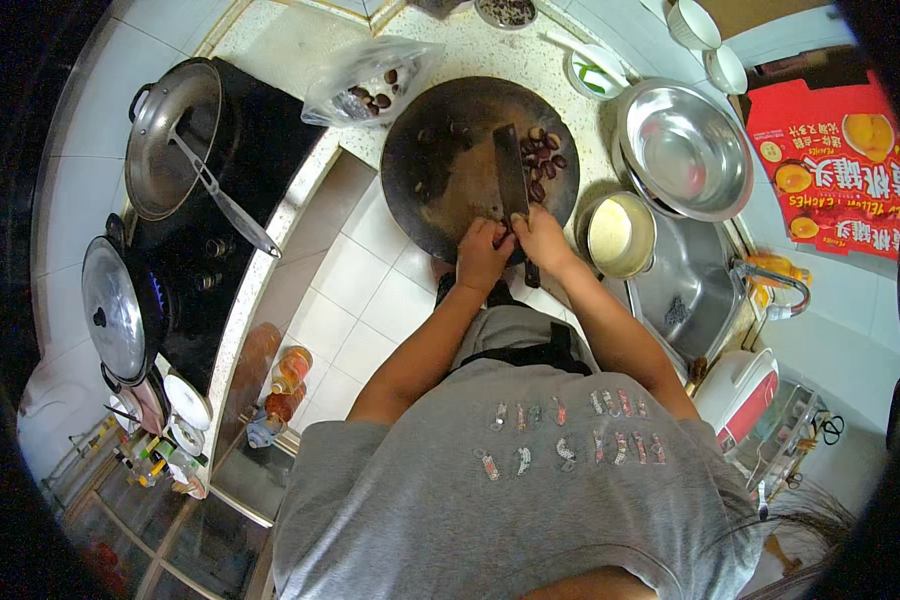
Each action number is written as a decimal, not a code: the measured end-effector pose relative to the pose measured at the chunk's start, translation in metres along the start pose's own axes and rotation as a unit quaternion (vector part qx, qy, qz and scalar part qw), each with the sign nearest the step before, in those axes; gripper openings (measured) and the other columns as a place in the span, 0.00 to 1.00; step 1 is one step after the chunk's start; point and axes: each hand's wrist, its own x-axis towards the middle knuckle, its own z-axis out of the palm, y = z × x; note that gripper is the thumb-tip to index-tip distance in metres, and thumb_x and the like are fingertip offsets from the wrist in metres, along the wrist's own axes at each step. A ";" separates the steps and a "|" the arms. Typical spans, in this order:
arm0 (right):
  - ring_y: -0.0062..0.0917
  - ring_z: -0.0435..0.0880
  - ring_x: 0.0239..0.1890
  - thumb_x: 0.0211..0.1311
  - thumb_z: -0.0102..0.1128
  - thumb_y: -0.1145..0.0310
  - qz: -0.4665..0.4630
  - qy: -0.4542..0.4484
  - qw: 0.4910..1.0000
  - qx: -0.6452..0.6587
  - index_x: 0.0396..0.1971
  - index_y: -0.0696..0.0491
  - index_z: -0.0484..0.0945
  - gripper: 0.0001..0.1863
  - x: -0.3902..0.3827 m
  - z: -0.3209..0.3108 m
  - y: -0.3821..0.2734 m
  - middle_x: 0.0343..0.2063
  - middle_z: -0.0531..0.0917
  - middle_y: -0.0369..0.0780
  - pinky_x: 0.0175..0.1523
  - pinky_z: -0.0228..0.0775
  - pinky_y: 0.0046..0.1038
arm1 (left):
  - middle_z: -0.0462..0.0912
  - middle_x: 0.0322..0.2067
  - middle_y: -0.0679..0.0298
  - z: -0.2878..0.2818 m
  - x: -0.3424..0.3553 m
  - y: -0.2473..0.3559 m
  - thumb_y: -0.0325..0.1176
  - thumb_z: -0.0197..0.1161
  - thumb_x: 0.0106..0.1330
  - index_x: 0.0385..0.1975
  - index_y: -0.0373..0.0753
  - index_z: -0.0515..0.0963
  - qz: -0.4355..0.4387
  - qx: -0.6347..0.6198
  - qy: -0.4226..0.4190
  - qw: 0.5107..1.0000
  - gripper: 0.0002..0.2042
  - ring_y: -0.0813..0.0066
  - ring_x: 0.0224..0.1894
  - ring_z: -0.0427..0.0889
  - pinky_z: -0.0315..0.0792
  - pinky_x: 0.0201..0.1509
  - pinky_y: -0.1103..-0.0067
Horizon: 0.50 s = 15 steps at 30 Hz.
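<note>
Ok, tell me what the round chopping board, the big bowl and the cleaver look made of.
Chopping board: probably wood, dark and matt, thick round slab.
Big bowl: stainless steel by its bright, mirror-like sheen.
Cleaver: metal blade, dull dark grey; its handle is hidden under the right hand, so that material cannot be told.

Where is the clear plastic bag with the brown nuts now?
In the head view, the plastic bag lies on the speckled counter at upper left of the round dark chopping board, between the board and the wok on the stove.
</note>
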 end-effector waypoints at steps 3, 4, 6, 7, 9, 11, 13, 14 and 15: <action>0.42 0.86 0.35 0.68 0.53 0.67 0.065 -0.055 0.974 0.210 0.37 0.65 0.74 0.14 -0.003 -0.011 0.003 0.30 0.83 0.53 0.42 0.76 0.38 | 0.76 0.29 0.56 0.005 0.004 -0.006 0.31 0.71 0.51 0.29 0.35 0.77 -0.017 -0.019 0.010 1.000 0.11 0.57 0.28 0.78 0.75 0.36 0.68; 0.34 0.88 0.32 0.70 0.50 0.68 0.063 -0.053 0.979 0.185 0.37 0.65 0.75 0.13 -0.005 -0.021 -0.006 0.28 0.85 0.50 0.39 0.77 0.33 | 0.77 0.28 0.56 0.003 0.006 -0.002 0.31 0.71 0.52 0.29 0.34 0.76 -0.031 -0.025 0.023 0.999 0.11 0.60 0.28 0.79 0.75 0.36 0.68; 0.32 0.88 0.33 0.71 0.49 0.68 0.052 -0.005 0.973 0.224 0.37 0.65 0.75 0.14 -0.010 -0.028 -0.004 0.29 0.86 0.49 0.40 0.77 0.32 | 0.78 0.29 0.56 -0.001 0.015 0.005 0.32 0.71 0.52 0.30 0.33 0.77 -0.084 -0.040 0.017 0.996 0.12 0.63 0.30 0.81 0.76 0.36 0.69; 0.31 0.88 0.34 0.71 0.48 0.68 0.046 0.017 0.968 0.244 0.37 0.66 0.75 0.14 -0.012 -0.033 -0.009 0.29 0.86 0.49 0.40 0.77 0.31 | 0.79 0.29 0.57 -0.003 0.019 0.007 0.32 0.71 0.53 0.31 0.33 0.77 -0.112 -0.045 0.016 0.993 0.12 0.65 0.30 0.81 0.76 0.36 0.70; 0.29 0.88 0.36 0.72 0.48 0.69 0.068 -0.010 0.964 0.257 0.40 0.66 0.74 0.13 -0.015 -0.045 -0.003 0.32 0.87 0.47 0.41 0.78 0.29 | 0.81 0.30 0.57 0.003 0.028 0.003 0.32 0.70 0.54 0.32 0.32 0.78 -0.130 -0.047 0.044 0.989 0.12 0.66 0.32 0.83 0.77 0.37 0.71; 0.30 0.88 0.37 0.73 0.48 0.69 0.073 0.027 0.916 0.393 0.42 0.67 0.73 0.14 -0.023 -0.043 0.003 0.35 0.85 0.47 0.42 0.79 0.27 | 0.82 0.32 0.55 0.009 0.039 -0.007 0.31 0.69 0.55 0.36 0.32 0.78 -0.160 -0.061 0.032 0.985 0.12 0.64 0.34 0.83 0.77 0.38 0.70; 0.31 0.87 0.39 0.73 0.47 0.69 0.084 0.025 0.917 0.390 0.43 0.67 0.73 0.14 -0.031 -0.053 -0.003 0.37 0.84 0.48 0.43 0.79 0.27 | 0.82 0.33 0.52 0.014 0.053 -0.015 0.29 0.66 0.57 0.40 0.32 0.78 -0.201 -0.089 -0.020 0.975 0.13 0.60 0.36 0.82 0.76 0.41 0.67; 0.30 0.87 0.38 0.73 0.48 0.69 0.093 0.036 0.914 0.393 0.43 0.67 0.72 0.14 -0.034 -0.051 -0.001 0.35 0.84 0.47 0.43 0.79 0.27 | 0.82 0.33 0.52 0.017 0.058 -0.018 0.29 0.66 0.57 0.40 0.32 0.78 -0.210 -0.110 -0.015 0.971 0.12 0.59 0.36 0.83 0.76 0.42 0.67; 0.30 0.87 0.38 0.73 0.48 0.69 0.098 0.031 0.916 0.387 0.43 0.67 0.72 0.13 -0.037 -0.051 0.002 0.35 0.84 0.46 0.43 0.79 0.27 | 0.83 0.34 0.51 0.020 0.063 -0.015 0.29 0.65 0.58 0.39 0.32 0.78 -0.218 -0.133 -0.012 0.967 0.11 0.58 0.36 0.83 0.76 0.42 0.66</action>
